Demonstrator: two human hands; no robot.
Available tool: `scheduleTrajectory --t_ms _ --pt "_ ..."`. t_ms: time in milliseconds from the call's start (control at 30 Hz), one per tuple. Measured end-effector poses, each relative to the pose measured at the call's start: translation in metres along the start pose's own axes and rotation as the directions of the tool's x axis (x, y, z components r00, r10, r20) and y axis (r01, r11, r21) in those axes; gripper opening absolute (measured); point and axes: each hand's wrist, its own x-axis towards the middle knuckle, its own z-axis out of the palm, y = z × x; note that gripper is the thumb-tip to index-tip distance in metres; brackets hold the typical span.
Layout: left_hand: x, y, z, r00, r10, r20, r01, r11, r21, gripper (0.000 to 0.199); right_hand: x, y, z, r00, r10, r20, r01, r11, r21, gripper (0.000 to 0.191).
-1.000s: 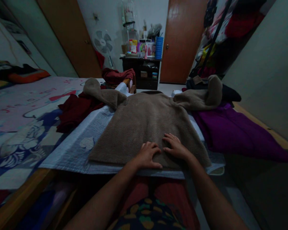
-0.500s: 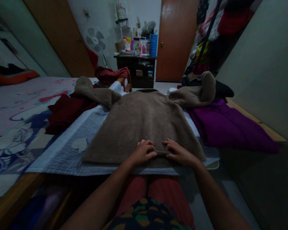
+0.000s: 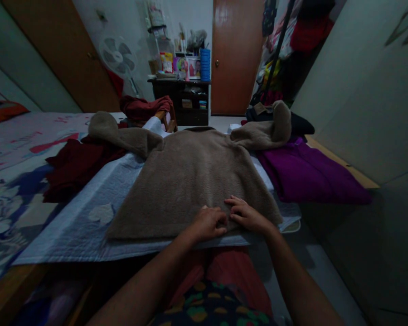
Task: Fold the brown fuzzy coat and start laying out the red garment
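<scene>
A brown fleece sweater (image 3: 193,181) lies spread out in front of me. Its hem is toward me and its sleeves are bent up at both far corners. At the middle of the hem, my left hand (image 3: 210,222) has its fingers curled and pressed together on the fabric edge. My right hand (image 3: 247,216) rests just right of it, with fingers stretched apart on the lower part of the sweater. Under the sweater is a pale blue quilted cloth (image 3: 85,226), partly covered.
On the right lies a folded purple garment (image 3: 313,174), beside dark clothes (image 3: 301,123). A dark red garment (image 3: 81,163) lies on the patterned bedding (image 3: 17,149) at left. Farther back stand a fan (image 3: 119,56), a black cabinet (image 3: 180,102) and a wooden door (image 3: 236,59).
My left hand has moved right and slightly nearer to me along the hem. My right hand's thumb and fingers have come off the raised hem fold, which has flattened. The view has turned slightly right.
</scene>
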Motion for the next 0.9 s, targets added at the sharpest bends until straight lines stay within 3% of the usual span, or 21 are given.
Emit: scheduleTrajectory --t_ms 100,233,367,567,633,733,900 --pt "-0.003 0.000 0.001 0.999 0.044 0.002 -0.044 0.999 0.002 0.017 -0.002 0.000 0.004 0.999 -0.010 -0.039 0.011 1.000 0.027 0.014" --pt "-0.003 0.000 -0.001 0.995 0.094 0.036 -0.095 0.995 0.041 0.033 0.001 0.004 0.004 0.988 0.000 -0.156 0.006 0.999 0.038 0.020" --pt "0.005 0.006 -0.002 0.993 0.101 0.068 -0.108 0.989 0.102 0.040 0.006 0.003 -0.007 0.929 0.036 -0.369 -0.067 0.995 -0.070 0.022" --pt "0.010 0.010 0.003 0.985 0.166 0.049 -0.169 0.984 0.050 0.036 0.002 0.006 -0.028 0.866 -0.008 -0.501 -0.143 0.954 -0.263 0.028" --pt "0.007 0.008 0.006 0.983 0.176 0.047 -0.177 0.984 0.018 0.039 0.001 0.012 -0.031 0.851 0.001 -0.524 -0.209 0.918 -0.338 0.030" --pt "0.003 0.010 0.006 0.986 0.160 0.049 -0.161 0.987 0.021 0.039 0.002 0.020 -0.032 0.868 0.052 -0.493 -0.283 0.868 -0.407 0.035" --pt "0.006 0.019 0.003 0.986 0.160 0.056 -0.163 0.985 0.057 0.028 0.005 0.021 -0.025 0.880 0.089 -0.467 -0.326 0.828 -0.457 0.036"
